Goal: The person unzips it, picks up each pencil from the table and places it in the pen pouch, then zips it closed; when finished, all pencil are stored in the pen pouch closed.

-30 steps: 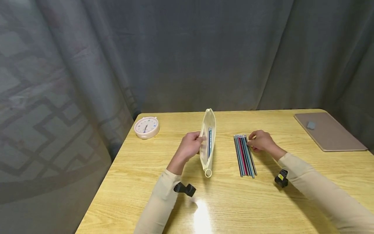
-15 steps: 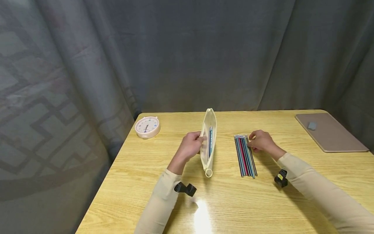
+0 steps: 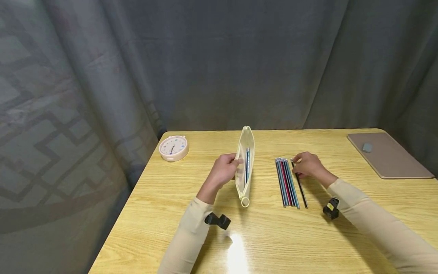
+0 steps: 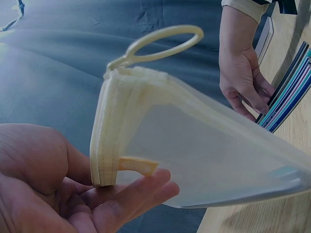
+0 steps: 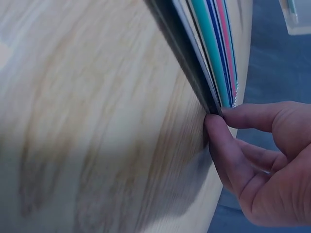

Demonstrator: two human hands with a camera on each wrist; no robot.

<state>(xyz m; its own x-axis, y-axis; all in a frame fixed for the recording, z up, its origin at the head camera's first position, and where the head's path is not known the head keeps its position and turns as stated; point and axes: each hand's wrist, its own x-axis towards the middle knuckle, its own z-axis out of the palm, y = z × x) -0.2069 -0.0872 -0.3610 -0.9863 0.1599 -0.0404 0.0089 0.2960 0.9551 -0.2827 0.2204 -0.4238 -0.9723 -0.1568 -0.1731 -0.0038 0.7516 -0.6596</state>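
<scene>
My left hand [image 3: 224, 169] grips the near-left side of a cream zip pouch [image 3: 251, 167], its mouth spread open toward me. Inside the pouch lie a few pencils [image 3: 247, 165], blue and dark; through its translucent wall they look blurred in the left wrist view. On the table to the right, my right hand [image 3: 308, 165] pinches a black pencil [image 3: 301, 191] near its upper end, between thumb and forefinger [image 5: 221, 136]. That pencil stands slightly apart from a row of several pencils [image 3: 286, 182] in blue, teal, red and dark colours, lying side by side.
A pale pink round clock [image 3: 173, 148] sits at the table's back left. At the back right lies a mauve flat mat [image 3: 393, 156] with a small grey-blue block [image 3: 367, 147] on it. Grey curtains [image 3: 232, 68] hang behind the wooden table [image 3: 273, 243].
The black pencil at the row's right end has come away to the right, pinched by my right hand. My left hand and the pouch have hardly moved.
</scene>
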